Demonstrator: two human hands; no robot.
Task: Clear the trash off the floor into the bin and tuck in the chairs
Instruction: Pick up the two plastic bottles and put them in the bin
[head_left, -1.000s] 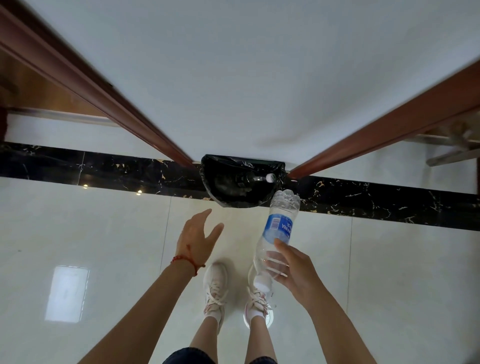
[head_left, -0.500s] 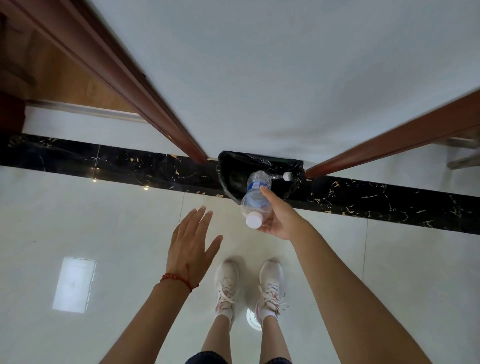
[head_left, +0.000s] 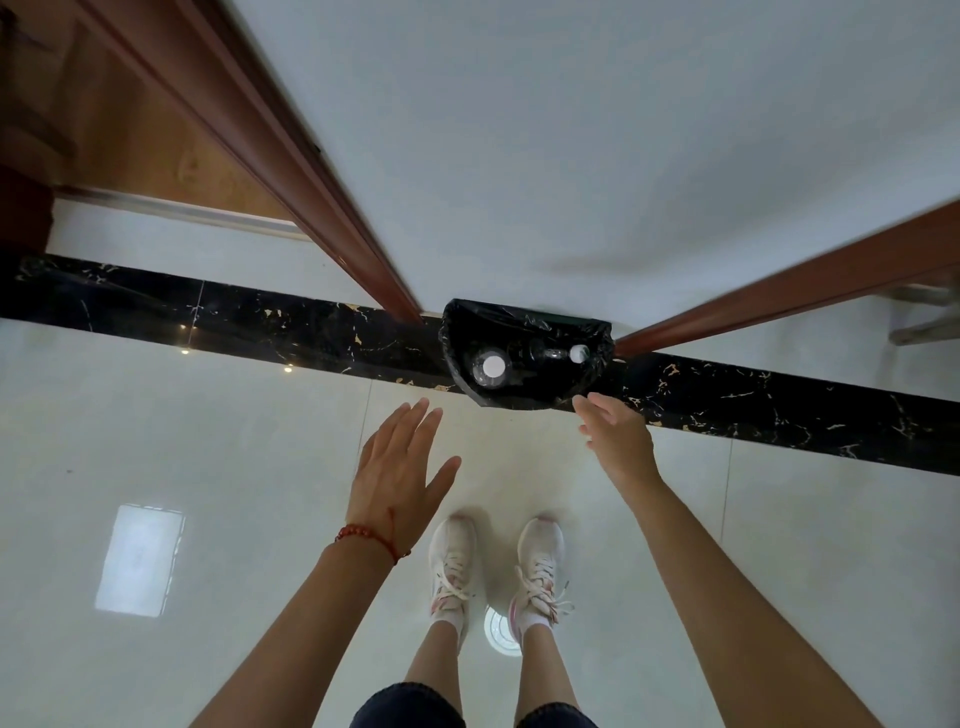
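A bin lined with a black bag (head_left: 592, 332) stands on the floor against a white wall. Inside it lie two clear plastic bottles with white caps: one bottle (head_left: 491, 368) at the left, cap toward me, and another bottle (head_left: 563, 354) at the right. My right hand (head_left: 615, 439) hovers just in front of the bin's near right rim, fingers apart and holding nothing. My left hand (head_left: 400, 470), with a red bead bracelet at the wrist, is spread flat above the floor to the left of the bin, also holding nothing.
Brown wooden trims (head_left: 291, 150) run up both sides of the white wall. A black marble strip (head_left: 234, 322) crosses the glossy white tile floor. My feet in white sneakers (head_left: 452, 564) stand behind the hands. Part of a chair leg (head_left: 924, 325) shows at the far right.
My right hand carried the bottle over the bin, let it go, and pulled back a little; the bottle now lies in the bin. The left hand stayed open.
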